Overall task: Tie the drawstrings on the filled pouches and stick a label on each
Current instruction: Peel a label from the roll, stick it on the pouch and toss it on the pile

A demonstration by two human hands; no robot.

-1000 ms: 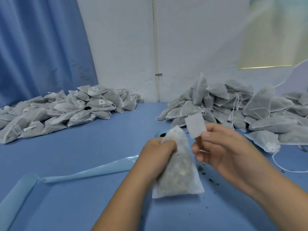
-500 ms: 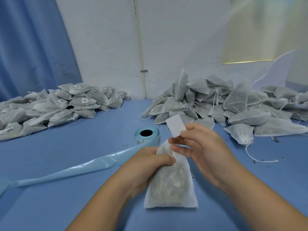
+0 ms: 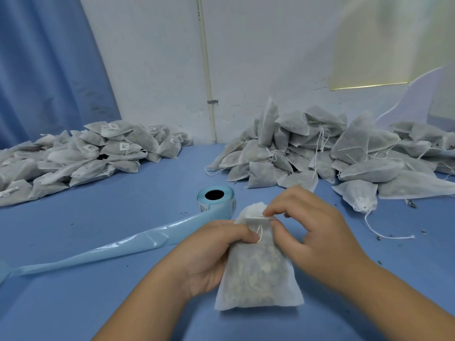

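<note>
Our left hand (image 3: 216,252) grips the neck of the filled pouch (image 3: 256,274) just in front of the label roll (image 3: 216,196) on the tabletop (image 3: 98,217), while our right hand (image 3: 312,232) pinches a white label (image 3: 257,217) against the pouch's top.

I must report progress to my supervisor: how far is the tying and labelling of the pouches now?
Done: the left pile of pouches carries printed labels. In hand: the left hand grips one filled pouch at its neck while the right hand pinches a white label onto it. Left: the right pile shows loose drawstrings and no visible labels, so much remains.
</note>
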